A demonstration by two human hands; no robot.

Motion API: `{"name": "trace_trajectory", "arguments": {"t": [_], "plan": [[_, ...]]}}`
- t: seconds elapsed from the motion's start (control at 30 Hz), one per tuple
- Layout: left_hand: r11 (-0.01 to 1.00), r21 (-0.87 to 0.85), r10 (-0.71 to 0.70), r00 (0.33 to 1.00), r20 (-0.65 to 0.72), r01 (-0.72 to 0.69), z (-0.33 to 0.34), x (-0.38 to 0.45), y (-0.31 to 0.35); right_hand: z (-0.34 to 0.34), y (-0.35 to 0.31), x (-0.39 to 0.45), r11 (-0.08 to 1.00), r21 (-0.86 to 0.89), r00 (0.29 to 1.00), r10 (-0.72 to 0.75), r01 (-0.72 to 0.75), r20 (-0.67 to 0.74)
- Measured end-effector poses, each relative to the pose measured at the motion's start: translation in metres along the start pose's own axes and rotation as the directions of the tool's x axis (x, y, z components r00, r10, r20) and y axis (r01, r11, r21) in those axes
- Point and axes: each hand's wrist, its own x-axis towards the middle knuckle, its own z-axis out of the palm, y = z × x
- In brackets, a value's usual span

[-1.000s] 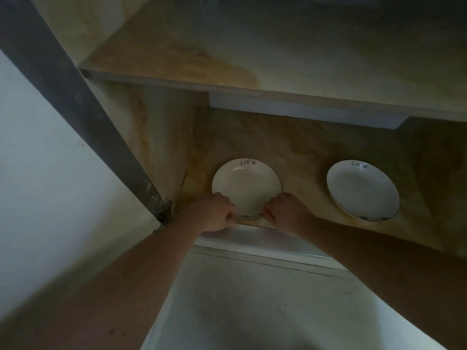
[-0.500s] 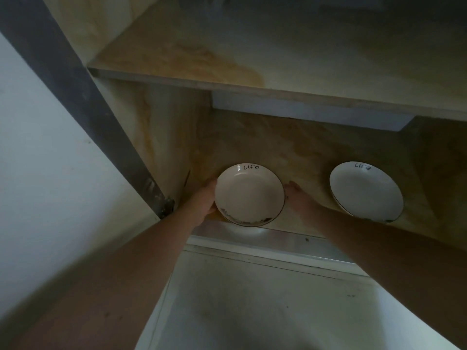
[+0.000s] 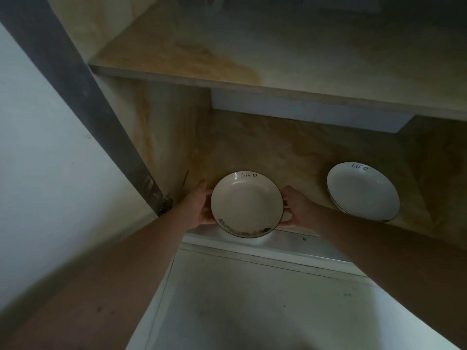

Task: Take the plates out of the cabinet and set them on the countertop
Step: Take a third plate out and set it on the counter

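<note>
Your fingers sit behind the cream plate (image 3: 246,204), so only the thumb side of your left hand (image 3: 199,210) and your right hand (image 3: 297,210) shows at its rim. Your elbows and upper arms are cut off by the lower edge. The near rim of the plate carries a dark reflection too blurred to read. The second plate (image 3: 362,192) loses its right underside to shadow. The upper shelf (image 3: 227,59) fades into darkness at the top, its contents impossible to tell.
</note>
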Motion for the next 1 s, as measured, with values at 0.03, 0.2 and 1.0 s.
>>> {"name": "trace_trajectory", "arguments": {"t": [0.03, 0.2, 1.0], "plan": [[1.0, 0.0, -0.003, 1.0, 0.004, 0.003, -0.001, 0.0, -0.001, 0.001, 0.0, 0.0, 1.0, 0.001, 1.0, 0.009, -0.009, -0.01], [0.999, 0.031, 0.026, 1.0, -0.01, -0.026, -0.005, -0.006, 0.0, 0.008, 0.001, 0.0, 0.999, -0.052, 1.0, -0.016, 0.015, -0.01], [0.967, -0.228, -0.15, 0.975, -0.166, 0.11, 0.012, -0.266, -0.023, 0.009, -0.02, -0.243, 0.952, -0.28, 0.991, 0.132, -0.121, 0.019]]}}
